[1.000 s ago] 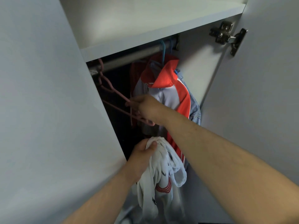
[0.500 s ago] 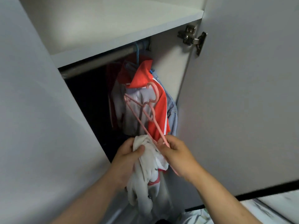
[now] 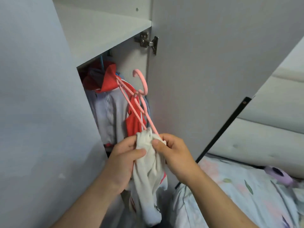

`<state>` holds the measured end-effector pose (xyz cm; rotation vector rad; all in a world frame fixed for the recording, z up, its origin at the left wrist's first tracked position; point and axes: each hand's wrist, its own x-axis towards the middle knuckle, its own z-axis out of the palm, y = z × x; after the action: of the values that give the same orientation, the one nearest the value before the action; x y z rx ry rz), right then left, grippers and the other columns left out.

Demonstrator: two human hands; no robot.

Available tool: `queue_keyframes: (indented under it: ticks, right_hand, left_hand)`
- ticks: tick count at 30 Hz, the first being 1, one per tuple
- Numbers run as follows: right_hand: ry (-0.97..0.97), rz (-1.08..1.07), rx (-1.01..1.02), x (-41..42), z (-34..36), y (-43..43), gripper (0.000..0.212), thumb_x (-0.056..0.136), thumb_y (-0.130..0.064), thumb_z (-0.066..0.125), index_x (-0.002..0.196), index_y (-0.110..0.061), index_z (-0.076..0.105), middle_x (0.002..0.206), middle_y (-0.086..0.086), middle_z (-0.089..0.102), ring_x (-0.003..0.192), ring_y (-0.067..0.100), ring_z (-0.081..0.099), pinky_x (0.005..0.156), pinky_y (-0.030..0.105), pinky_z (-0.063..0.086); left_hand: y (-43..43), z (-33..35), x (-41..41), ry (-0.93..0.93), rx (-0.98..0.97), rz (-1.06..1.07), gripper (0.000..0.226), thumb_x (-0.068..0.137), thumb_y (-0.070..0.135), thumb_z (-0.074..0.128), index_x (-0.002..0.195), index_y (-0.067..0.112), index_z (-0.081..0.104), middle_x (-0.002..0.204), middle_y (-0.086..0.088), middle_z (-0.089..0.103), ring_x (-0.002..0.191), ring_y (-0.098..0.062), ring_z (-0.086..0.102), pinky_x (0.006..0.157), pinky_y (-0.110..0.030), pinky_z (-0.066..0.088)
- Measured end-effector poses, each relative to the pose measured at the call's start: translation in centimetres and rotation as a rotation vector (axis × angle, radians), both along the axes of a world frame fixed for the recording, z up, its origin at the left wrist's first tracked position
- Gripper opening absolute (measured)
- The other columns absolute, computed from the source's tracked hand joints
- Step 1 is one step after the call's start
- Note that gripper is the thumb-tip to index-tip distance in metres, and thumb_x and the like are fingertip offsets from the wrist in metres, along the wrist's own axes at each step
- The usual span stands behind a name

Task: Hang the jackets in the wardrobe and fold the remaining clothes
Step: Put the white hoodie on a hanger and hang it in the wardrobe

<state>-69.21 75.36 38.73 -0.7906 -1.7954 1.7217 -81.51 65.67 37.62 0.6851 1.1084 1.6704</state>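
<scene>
Pink hanger (image 3: 139,102) in right hand (image 3: 174,155); left hand (image 3: 125,160) grips white jacket (image 3: 148,175)

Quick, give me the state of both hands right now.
Left hand: closed, gripping the white jacket.
Right hand: closed, pinching the white jacket and the pink hanger.

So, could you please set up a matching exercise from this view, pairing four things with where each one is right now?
Things:
1. pink hanger
2. white garment
3. red and white jacket
4. metal hinge

Places:
A. on the wardrobe door's inner edge
B. hanging inside the wardrobe
C. gripped by the left hand and pinched by the right hand
D. one end going into the bunched cloth, hook pointing up

Pairs: 1-D, 2-C, 3-B, 4-A
</scene>
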Motion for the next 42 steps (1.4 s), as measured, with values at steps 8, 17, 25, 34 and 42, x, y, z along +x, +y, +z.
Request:
queue_keyframes:
  ticks: [8,17,25,34,42]
  right_hand:
    - [-0.089,-0.307,0.088,7.2,0.2,-6.0,0.019,0.091,-0.033,0.056,0.082,-0.023,0.069,0.07,-0.011,0.064,0.064,0.003,0.056,0.058,0.018,0.044]
    - [-0.158,-0.592,0.141,19.2,-0.2,-11.3,0.026,0.094,-0.028,0.053,0.07,-0.034,0.059,0.062,-0.02,0.052,0.058,-0.001,0.045,0.061,0.022,0.037]
    - [-0.209,-0.734,0.143,29.7,-0.1,-14.5,0.022,0.089,-0.045,0.054,0.088,-0.025,0.064,0.076,-0.008,0.059,0.069,0.011,0.051,0.063,0.027,0.043]
    - [-0.273,-1.283,0.068,39.5,1.1,-14.9,0.034,0.085,-0.048,0.051,0.085,-0.015,0.059,0.082,0.02,0.056,0.071,0.021,0.05,0.068,0.042,0.043]
    - [-0.439,-1.632,0.179,44.7,6.9,-16.3,0.019,0.1,-0.028,0.051,0.089,-0.017,0.061,0.08,0.004,0.062,0.071,0.014,0.054,0.069,0.036,0.046]
  left_hand:
    - [-1.3,0.6,5.4,-0.097,-0.046,-0.164,0.029,0.076,0.012,0.063,0.103,0.012,0.074,0.101,-0.021,0.073,0.094,-0.031,0.072,0.075,-0.034,0.058]
    - [-1.4,2.1,13.6,0.07,-0.057,-0.467,0.02,0.069,0.012,0.062,0.081,0.018,0.077,0.082,-0.011,0.071,0.077,-0.02,0.068,0.068,-0.028,0.056]
    - [1.3,2.4,23.8,0.038,-0.068,-0.803,0.021,0.068,0.007,0.064,0.085,0.017,0.069,0.082,-0.011,0.068,0.075,-0.024,0.065,0.069,-0.033,0.056]
    - [9.0,4.7,33.4,0.652,0.081,-1.016,0.054,0.06,0.02,0.076,0.11,0.035,0.062,0.121,-0.004,0.065,0.112,-0.02,0.062,0.103,-0.048,0.046]
    - [14.1,7.6,41.7,0.589,0.224,-0.811,0.022,0.098,0.022,0.056,0.081,0.029,0.067,0.082,0.007,0.066,0.077,-0.013,0.059,0.074,-0.032,0.047]
